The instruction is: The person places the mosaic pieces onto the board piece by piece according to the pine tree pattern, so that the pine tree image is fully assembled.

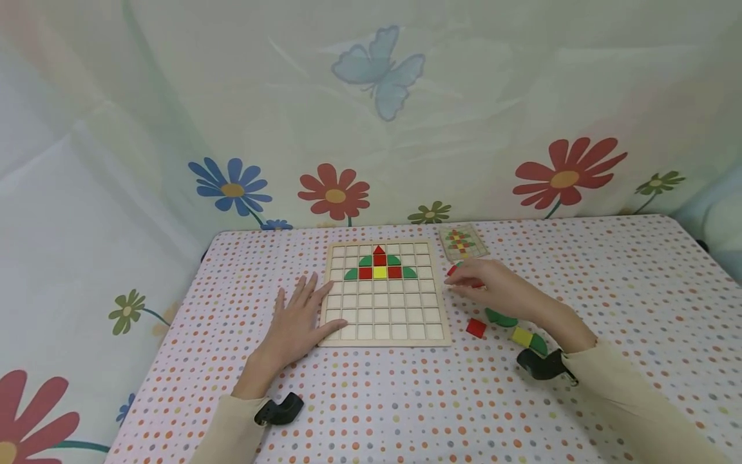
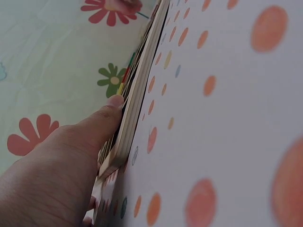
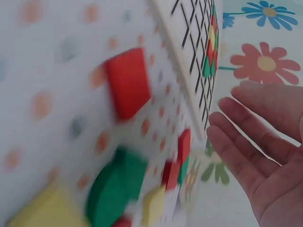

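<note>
A wooden grid board [image 1: 382,316] lies on the table. Near its top, a red triangle [image 1: 379,250] sits above red squares, green quarter-rounds and a yellow square [image 1: 379,272]. My left hand [image 1: 292,325] lies spread at the board's left edge, thumb over the lower left corner; the left wrist view shows the thumb [image 2: 102,120] along the rim. Over loose pieces right of the board hovers my right hand [image 1: 501,287]. Its fingers are loosely bent with nothing between them in the right wrist view. Beneath and beside it are a red square [image 1: 476,328], green pieces [image 1: 501,318] and a yellow square [image 1: 522,337].
A small pattern card [image 1: 472,243] with a tree-like figure lies beyond the right hand, near the board's upper right corner. The dotted tablecloth [image 1: 394,406] covers the table. A flowered cloth backdrop [image 1: 464,129] hangs behind the table's far edge.
</note>
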Motion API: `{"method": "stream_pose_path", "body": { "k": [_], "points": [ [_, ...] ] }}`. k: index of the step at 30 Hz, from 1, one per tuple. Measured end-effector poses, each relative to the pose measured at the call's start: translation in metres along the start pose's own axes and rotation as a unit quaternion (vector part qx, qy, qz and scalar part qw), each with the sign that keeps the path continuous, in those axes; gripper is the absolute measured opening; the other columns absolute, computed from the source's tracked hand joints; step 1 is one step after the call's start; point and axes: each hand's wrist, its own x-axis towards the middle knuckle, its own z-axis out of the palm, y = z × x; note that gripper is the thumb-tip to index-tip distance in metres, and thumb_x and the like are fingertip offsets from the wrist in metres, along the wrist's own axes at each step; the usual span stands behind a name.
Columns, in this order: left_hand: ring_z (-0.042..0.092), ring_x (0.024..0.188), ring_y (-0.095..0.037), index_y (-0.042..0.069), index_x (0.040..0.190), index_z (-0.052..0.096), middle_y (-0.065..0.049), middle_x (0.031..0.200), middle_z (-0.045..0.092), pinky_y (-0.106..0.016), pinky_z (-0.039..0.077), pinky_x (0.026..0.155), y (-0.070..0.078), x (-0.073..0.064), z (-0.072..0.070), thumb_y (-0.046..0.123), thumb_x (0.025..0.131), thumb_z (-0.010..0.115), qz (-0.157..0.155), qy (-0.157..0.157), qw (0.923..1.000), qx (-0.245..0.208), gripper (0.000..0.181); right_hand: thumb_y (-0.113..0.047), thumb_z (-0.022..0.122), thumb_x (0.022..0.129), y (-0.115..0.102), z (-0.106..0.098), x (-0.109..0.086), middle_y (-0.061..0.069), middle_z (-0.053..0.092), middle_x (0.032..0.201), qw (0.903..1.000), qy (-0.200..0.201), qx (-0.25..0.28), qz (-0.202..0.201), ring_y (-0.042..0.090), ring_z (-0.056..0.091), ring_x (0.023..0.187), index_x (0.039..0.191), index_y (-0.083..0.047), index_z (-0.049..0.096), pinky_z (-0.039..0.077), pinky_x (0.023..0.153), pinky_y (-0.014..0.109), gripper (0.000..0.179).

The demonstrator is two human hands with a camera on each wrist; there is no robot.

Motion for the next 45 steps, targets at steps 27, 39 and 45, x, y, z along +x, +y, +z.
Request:
{"method": "stream_pose_path", "body": {
  "k": [27, 39, 45],
  "points": [
    [0.005, 0.162, -0.035, 0.02, 0.166, 0.034, -0.014, 0.174, 0.016, -0.07, -0.001, 0.123, -0.002, 0.0, 0.001, 0.07, 0.095, 0.058, 0.003, 0.003, 1.0, -0.008, 0.09, -0.009, 0.085, 0.087, 0.016, 0.019, -0.051, -0.004, 0.068, 0.11, 0.9977, -0.015, -0.054, -0.039, 0.015, 0.064, 0.098, 0.109, -0.01, 0.079, 0.059, 0.078, 0.031, 0.023],
    [0.007, 0.161, -0.035, 0.018, 0.165, 0.035, -0.015, 0.174, 0.017, -0.07, -0.002, 0.123, -0.002, -0.001, 0.0, 0.069, 0.095, 0.06, 0.006, 0.01, 0.9999, -0.012, 0.089, -0.01, 0.087, 0.086, 0.023, 0.01, -0.055, -0.002, 0.068, 0.114, 0.9971, 0.004, -0.073, -0.021, 0.023, 0.064, 0.105, 0.111, -0.012, 0.079, 0.058, 0.085, 0.041, 0.027],
    [0.005, 0.161, -0.035, 0.019, 0.165, 0.035, -0.014, 0.174, 0.016, -0.069, -0.002, 0.123, -0.001, -0.002, 0.0, 0.068, 0.095, 0.061, 0.004, 0.008, 0.9999, -0.013, 0.089, -0.007, 0.088, 0.084, 0.026, 0.009, -0.052, 0.003, 0.067, 0.11, 0.9959, -0.002, -0.088, 0.018, 0.026, 0.063, 0.103, 0.108, -0.006, 0.079, 0.058, 0.086, 0.045, 0.026]
  ]
}}
